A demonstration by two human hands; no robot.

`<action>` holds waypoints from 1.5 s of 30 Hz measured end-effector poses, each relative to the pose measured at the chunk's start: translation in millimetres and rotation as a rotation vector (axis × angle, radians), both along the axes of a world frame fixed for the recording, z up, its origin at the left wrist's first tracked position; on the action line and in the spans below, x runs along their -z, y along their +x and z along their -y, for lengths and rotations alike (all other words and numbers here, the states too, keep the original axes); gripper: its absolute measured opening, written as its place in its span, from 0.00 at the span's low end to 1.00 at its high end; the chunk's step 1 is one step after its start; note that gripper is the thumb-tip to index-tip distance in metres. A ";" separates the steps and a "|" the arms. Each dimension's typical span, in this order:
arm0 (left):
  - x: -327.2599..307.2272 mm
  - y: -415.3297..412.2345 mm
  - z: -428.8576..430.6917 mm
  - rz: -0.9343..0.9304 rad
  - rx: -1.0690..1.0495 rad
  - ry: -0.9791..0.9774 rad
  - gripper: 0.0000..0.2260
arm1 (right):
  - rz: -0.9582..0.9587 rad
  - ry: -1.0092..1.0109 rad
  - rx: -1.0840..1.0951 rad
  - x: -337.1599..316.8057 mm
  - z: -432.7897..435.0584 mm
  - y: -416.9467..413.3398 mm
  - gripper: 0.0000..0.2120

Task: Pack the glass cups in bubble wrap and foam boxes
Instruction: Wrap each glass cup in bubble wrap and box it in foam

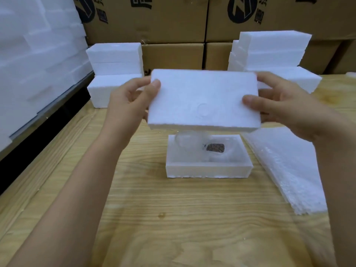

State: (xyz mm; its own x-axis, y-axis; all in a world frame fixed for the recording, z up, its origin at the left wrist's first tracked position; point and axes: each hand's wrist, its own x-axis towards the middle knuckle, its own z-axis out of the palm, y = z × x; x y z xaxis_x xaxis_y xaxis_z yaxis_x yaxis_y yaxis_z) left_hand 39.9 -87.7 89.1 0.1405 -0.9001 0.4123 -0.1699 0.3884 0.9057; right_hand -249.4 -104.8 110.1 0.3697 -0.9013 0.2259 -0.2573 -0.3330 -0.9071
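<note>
A foam lid (204, 101) is held in the air above an open foam box (209, 170), well clear of it and tilted toward the camera. It is gripped at one short end by the left hand (129, 101) and at the other by the right hand (285, 108), each with the thumb laid on the top face and the fingers curled round the edge. The closing step is judged to be in hand, and the main risk lies in alignment: if the lid is brought down skewed, a corner could be caught on the box wall and the brittle foam crumbled. A second risk is posed by the wrapped cup (202, 149). Its far end seems to rise near the rim, though this is partly hidden by the lid, so a lid pressed down hard could be stopped by the bundle and load put on the glass. The box could also be pushed along the table (173, 209), since it is steadied by neither hand. Inside the box only the cup in clear wrap is seen, with a brown label (215, 147) showing through. A pile of wrap sheets (285, 170) lies to the right, closed foam boxes are stacked behind at left (115, 60) and right (273, 51), and cartons (173, 20) are stacked at the back.
</note>
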 end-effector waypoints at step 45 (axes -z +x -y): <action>77.5 15.2 -12.3 0.370 0.569 0.217 0.38 | -0.239 0.005 -0.113 75.9 -21.9 -18.0 0.47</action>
State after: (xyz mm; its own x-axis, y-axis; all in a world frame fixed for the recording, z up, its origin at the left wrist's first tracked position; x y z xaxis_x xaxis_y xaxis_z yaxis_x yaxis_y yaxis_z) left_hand 55.1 -75.4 11.6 -0.4899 -0.8595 0.1458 -0.3060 0.3261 0.8944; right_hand -267.5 -82.8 34.2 0.5107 -0.8520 0.1156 -0.4259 -0.3675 -0.8268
